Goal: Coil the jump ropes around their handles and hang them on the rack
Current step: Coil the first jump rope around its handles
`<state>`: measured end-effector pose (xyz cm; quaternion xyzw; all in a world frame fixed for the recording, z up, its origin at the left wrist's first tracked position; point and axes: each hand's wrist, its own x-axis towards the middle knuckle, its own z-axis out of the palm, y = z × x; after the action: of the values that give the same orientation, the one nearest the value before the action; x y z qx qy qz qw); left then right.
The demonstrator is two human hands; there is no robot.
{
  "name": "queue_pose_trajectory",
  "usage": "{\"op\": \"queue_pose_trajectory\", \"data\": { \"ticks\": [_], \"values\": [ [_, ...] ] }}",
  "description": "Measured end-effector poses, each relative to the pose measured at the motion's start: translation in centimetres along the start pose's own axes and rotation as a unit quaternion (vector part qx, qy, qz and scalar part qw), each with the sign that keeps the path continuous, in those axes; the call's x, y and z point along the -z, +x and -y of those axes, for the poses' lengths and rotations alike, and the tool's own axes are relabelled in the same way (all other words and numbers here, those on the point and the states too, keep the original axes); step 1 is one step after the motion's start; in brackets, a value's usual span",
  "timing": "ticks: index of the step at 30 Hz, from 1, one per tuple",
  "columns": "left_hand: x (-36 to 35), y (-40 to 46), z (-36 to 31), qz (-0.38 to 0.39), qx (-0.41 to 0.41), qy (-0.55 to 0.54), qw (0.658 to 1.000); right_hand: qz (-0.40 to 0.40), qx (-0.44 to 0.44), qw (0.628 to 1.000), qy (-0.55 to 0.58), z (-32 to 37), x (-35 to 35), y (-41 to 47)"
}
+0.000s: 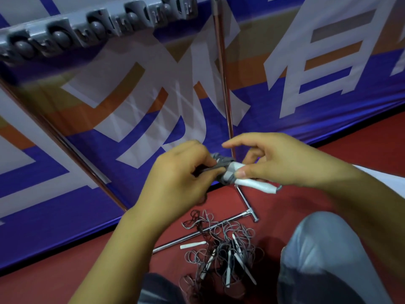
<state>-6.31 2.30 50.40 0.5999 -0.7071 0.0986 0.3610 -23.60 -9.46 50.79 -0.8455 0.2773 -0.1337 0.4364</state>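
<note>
A jump rope with white handles point(254, 184) is held in front of me, its grey cord coiled point(224, 168) around the handles. My left hand point(182, 176) pinches the grey cord at the coil's left side. My right hand point(282, 161) holds the white handles, thumb pressed on them and index finger stretched out above. On the red floor below lies a tangled pile of more grey ropes point(223, 251) with several white handles. The grey hook rack point(92, 25) runs along the upper left, on metal stand poles.
A blue, white and orange banner point(153, 95) hangs behind the rack. The stand's upright pole point(222, 73) rises at centre, its metal base bars point(219, 227) lying on the red floor point(65, 270) under the pile. My knees point(324, 249) are at the bottom right.
</note>
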Motion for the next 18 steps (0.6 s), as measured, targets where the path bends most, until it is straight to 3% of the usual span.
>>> {"op": "queue_pose_trajectory", "data": {
  "ticks": [4, 6, 8, 9, 10, 11, 12, 16, 18],
  "values": [
    [-0.7, -1.2, -0.5, -0.004, 0.033, 0.019, 0.999, -0.137, 0.024, 0.990, -0.003, -1.0, -0.8, 0.4],
    [-0.7, -1.7, -1.1, 0.040, 0.103, -0.009, 0.994, -0.180, 0.037, 0.983, 0.018, -1.4, -1.0, 0.5],
    [-0.8, -1.7, -1.4, 0.129, 0.210, -0.096, 0.964, -0.219, 0.059, 0.974, 0.012, -1.6, -1.1, 0.5],
    [-0.9, -1.5, -1.4, 0.184, 0.273, -0.184, 0.926, -0.235, 0.075, 0.969, 0.000, -1.6, -1.2, 0.5],
    [-1.2, -1.4, -1.3, 0.234, 0.333, -0.296, 0.864, -0.247, 0.093, 0.965, -0.010, -1.7, -1.2, 0.5],
    [-1.5, -1.2, -1.2, 0.264, 0.374, -0.391, 0.798, -0.253, 0.113, 0.961, -0.016, -1.7, -1.3, 0.5],
    [-1.9, -1.1, -0.9, 0.270, 0.390, -0.448, 0.757, -0.256, 0.133, 0.957, -0.019, -1.7, -1.4, 0.5],
    [-3.1, 0.0, 0.4, 0.185, 0.408, -0.586, 0.675, -0.277, 0.198, 0.939, -0.053, -1.6, -1.9, 0.4],
    [-3.2, 0.5, 0.5, 0.197, 0.394, -0.651, 0.618, -0.281, 0.215, 0.933, -0.065, -1.4, -1.9, 0.4]
  ]
}}
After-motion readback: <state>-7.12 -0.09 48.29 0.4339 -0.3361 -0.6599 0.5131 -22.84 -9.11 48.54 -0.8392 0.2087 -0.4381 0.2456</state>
